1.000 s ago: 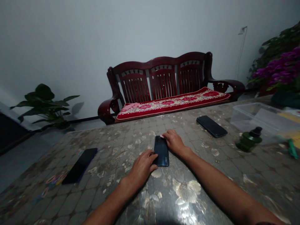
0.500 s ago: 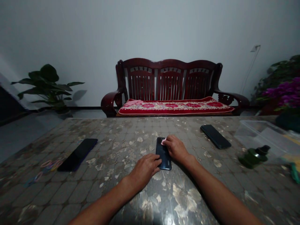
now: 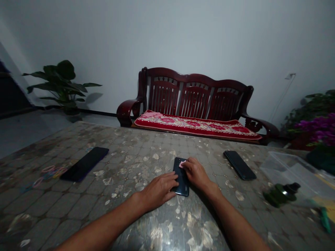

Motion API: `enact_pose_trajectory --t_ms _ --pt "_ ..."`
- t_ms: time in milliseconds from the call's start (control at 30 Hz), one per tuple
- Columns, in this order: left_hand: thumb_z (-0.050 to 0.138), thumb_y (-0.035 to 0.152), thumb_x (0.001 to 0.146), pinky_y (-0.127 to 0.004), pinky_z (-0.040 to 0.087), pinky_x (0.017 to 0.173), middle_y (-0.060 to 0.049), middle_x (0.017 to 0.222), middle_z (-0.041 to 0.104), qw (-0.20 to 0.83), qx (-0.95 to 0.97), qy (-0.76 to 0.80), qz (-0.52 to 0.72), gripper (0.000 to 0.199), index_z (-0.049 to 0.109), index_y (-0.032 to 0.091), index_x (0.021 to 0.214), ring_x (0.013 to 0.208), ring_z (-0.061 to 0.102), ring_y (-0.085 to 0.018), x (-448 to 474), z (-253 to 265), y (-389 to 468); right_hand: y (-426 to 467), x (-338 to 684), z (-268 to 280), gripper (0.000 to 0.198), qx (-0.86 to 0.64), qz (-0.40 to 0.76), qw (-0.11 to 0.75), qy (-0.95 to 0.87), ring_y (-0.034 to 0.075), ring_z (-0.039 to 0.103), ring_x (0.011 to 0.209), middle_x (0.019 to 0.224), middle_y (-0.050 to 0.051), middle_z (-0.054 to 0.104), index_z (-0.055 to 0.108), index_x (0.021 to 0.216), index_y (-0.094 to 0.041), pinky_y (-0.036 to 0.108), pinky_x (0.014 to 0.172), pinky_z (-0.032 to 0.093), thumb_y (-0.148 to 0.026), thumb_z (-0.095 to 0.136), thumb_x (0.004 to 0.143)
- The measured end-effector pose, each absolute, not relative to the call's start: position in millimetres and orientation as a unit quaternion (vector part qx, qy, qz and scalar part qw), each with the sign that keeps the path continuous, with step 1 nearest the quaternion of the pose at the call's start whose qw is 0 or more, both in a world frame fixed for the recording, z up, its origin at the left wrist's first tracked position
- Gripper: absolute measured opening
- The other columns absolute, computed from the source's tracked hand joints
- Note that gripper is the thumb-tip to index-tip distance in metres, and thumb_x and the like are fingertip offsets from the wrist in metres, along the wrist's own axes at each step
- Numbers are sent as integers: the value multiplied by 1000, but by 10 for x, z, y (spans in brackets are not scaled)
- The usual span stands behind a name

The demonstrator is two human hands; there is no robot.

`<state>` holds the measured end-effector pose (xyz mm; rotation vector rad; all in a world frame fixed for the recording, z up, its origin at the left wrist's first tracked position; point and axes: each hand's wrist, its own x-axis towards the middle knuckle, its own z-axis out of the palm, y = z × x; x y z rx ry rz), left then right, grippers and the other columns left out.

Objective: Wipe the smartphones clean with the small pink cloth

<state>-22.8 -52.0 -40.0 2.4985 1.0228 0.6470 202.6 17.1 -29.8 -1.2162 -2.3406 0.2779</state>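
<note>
1. Dark phone [image 3: 182, 179]: back up on surface [image 3: 131, 148], between both hands, camera end pointing away from the person.
2. Far left: second phone [image 3: 85, 164], untouched.
3. Left hand [image 3: 160, 189]: unclenched, fingers laid on dark phone's left edge.
4. Right hand [image 3: 196, 172]: pinching pink scrap [image 3: 182, 164] at the camera end.
5. Right: third phone [image 3: 239, 165], untouched.
6. Judgement: wiping step in hand; next stroke calls for light pressure, left fingers bracing.
</note>
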Motion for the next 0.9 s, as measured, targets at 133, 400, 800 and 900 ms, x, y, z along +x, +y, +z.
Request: enact_pose_trajectory --t_ms 133,400,800,900 --pt "71 18 86 -45 41 115 -14 139 62 191 886 358 225 33 65 21 118 138 50 -29 -240 -370 -501 248 2014 -296 23 -477 112 248 -836 19 60 92 90 6 64 76 100 -19 26 83 45 -11 55 94" --pt "71 19 86 -48 40 116 -13 139 62 180 890 357 221 39 66 23 125 136 53 -31 -219 -320 -507 439 1901 -288 22 -488 82 230 -838 19 59 92 88 6 63 76 100 -19 26 83 43 -16 55 96" --pt "73 19 85 -49 42 115 -13 140 62 188 888 363 209 41 69 22 126 135 53 -34 -208 -278 -508 445 1834 -210 27 -468 67 192 -860 20 57 94 92 8 64 77 101 -19 27 83 42 -9 54 93" --pt "74 18 85 -48 43 115 -14 140 62 179 894 362 193 42 68 21 127 136 53 -34 -204 -252 -507 465 1809 -204 26 -469 68 191 -860 20 57 94 92 8 64 77 103 -18 27 83 42 -11 54 95"
